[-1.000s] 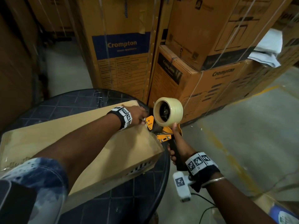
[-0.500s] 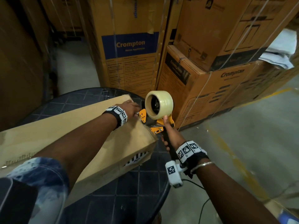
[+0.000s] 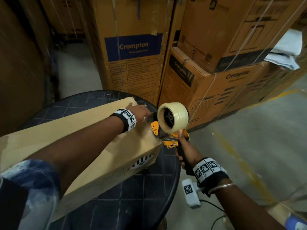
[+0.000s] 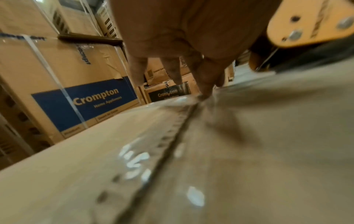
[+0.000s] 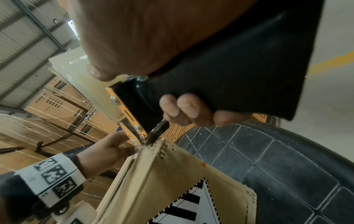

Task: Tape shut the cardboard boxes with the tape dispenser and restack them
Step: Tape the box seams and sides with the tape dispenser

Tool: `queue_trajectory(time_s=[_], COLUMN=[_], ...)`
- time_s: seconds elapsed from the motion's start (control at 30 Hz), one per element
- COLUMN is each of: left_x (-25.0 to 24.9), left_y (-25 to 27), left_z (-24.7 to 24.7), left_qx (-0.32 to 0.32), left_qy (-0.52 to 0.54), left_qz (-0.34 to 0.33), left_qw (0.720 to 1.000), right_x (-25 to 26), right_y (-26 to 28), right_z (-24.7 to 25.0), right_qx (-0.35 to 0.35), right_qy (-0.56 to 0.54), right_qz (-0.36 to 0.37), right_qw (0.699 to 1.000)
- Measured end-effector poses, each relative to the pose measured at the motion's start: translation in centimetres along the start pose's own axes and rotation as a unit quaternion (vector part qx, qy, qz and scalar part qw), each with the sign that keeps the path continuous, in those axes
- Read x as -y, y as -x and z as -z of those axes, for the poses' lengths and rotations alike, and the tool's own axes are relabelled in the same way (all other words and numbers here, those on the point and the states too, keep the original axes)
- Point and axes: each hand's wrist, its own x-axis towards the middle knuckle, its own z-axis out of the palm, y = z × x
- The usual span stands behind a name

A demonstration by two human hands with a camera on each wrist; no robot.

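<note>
A long brown cardboard box (image 3: 79,146) lies on a round dark table (image 3: 136,205). Clear tape runs along its top seam (image 4: 172,136). My right hand (image 3: 184,151) grips the black handle of the yellow tape dispenser (image 3: 172,119). The dispenser's blade end sits at the box's far right corner (image 5: 147,139). My left hand (image 3: 141,112) rests on the box top right beside the dispenser. Its straight fingertips (image 4: 205,91) press the tape down at the end of the seam. In the right wrist view my fingers (image 5: 187,109) curl round the handle (image 5: 239,75).
Tall stacks of strapped Crompton cartons (image 3: 132,52) stand close behind the table and to the right (image 3: 232,80). More brown cartons (image 3: 16,72) rise on the left. Concrete floor with a yellow line (image 3: 249,163) lies to the right. A cable (image 3: 214,206) trails below my right wrist.
Both hands and the dispenser stay at the box's far right end. My left hand's fingers have stretched out flatter over the box end. The head view has shifted slightly.
</note>
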Motion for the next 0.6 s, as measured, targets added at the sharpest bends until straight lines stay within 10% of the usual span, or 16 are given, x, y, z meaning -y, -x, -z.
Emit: queue_trajectory(time_s=[0.6], left_x=[-0.3], left_y=[0.3], left_z=[-2.2], left_qx=[-0.019], left_qy=[0.086], left_qz=[-0.027], left_qw=[0.996], right_x=[-0.3], right_y=[0.9], right_z=[-0.2], right_qx=[-0.011], right_qy=[0.014], right_qz=[0.006], right_qw=[1.0])
